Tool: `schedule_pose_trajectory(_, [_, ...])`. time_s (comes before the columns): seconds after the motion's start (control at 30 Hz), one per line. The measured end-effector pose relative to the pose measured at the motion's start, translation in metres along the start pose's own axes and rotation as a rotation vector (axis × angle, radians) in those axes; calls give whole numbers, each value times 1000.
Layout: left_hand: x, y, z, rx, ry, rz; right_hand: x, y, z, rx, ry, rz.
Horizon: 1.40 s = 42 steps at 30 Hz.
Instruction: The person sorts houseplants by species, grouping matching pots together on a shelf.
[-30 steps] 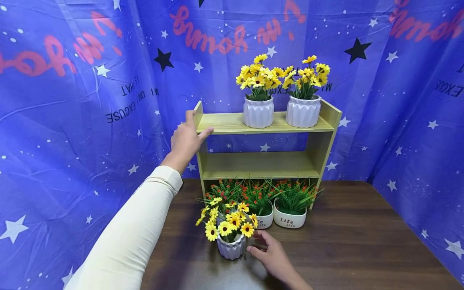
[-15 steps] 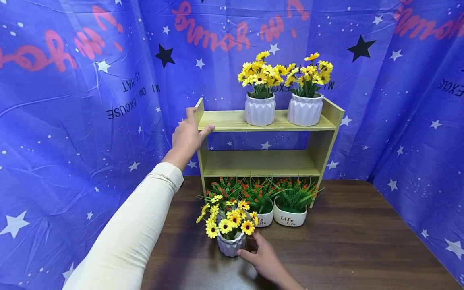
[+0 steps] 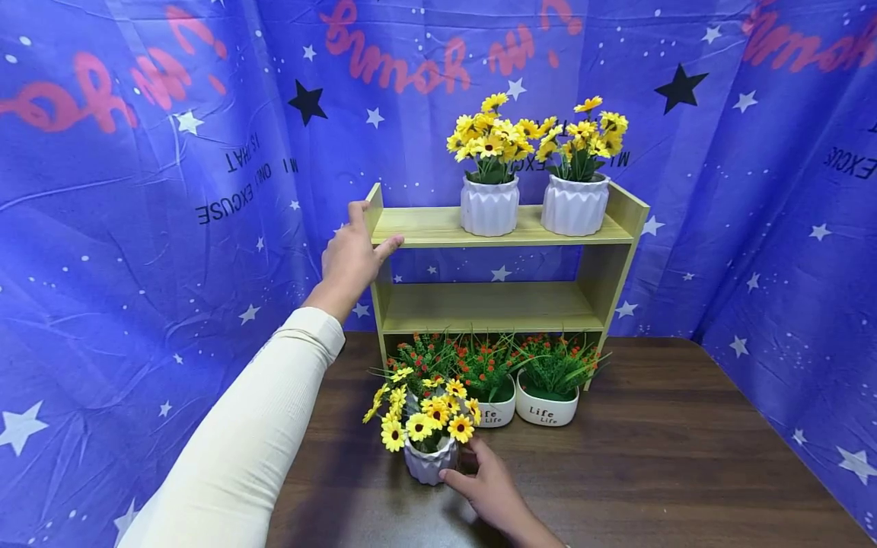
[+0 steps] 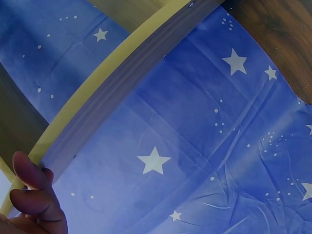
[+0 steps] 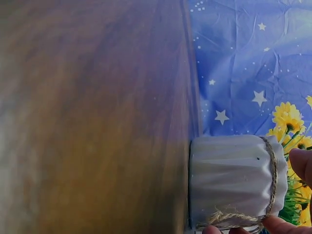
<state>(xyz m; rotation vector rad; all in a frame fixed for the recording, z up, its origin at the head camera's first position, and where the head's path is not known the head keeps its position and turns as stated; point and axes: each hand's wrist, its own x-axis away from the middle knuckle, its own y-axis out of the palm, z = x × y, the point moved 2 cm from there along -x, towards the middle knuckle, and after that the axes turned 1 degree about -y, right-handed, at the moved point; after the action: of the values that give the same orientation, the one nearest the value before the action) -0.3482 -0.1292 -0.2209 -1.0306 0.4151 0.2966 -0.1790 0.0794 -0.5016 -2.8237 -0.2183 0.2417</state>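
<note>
My left hand (image 3: 349, 259) grips the upper left end of a small wooden shelf (image 3: 493, 308), its thumb over the top board's front edge. In the left wrist view, curled fingers (image 4: 36, 195) wrap the side panel (image 4: 97, 107). On the table before the shelf stands a white ridged flowerpot (image 3: 430, 463) of yellow daisies (image 3: 428, 415). My right hand (image 3: 489, 483) holds it from the right, thumb at the front and fingers behind. The right wrist view shows fingertips against the pot (image 5: 229, 178) by its twine (image 5: 273, 170), the thumb near the rim.
Two matching pots of yellow flowers (image 3: 489, 207) (image 3: 574, 205) stand on the shelf's top board. White "Life" planters (image 3: 546, 409) with red-flowered greenery line the shelf's foot. A blue star-print curtain (image 3: 205, 304) hangs behind the brown table (image 3: 671, 449).
The right hand has moved left from beside the daisy pot and closed on its right side. The pot has shifted slightly left. My left hand keeps its place on the shelf.
</note>
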Motion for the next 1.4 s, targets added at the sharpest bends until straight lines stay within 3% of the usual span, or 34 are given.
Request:
schedule_pose_trajectory(0.3, [-1, -1, 1, 7, 5, 10, -7, 10, -1, -37, -12, -7])
schedule_pose_trajectory(0.73, [-2, -1, 1, 13, -5, 5, -23, 33, -2, -215, -26, -28])
schedule_pose_trajectory(0.97, [-1, 2, -1, 13, -13, 1, -30, 42, -1, -31, -35, 32])
schedule_pose_trajectory(1.4, [-1, 2, 0, 11, -11, 13, -37, 52, 1, 56, -12, 96])
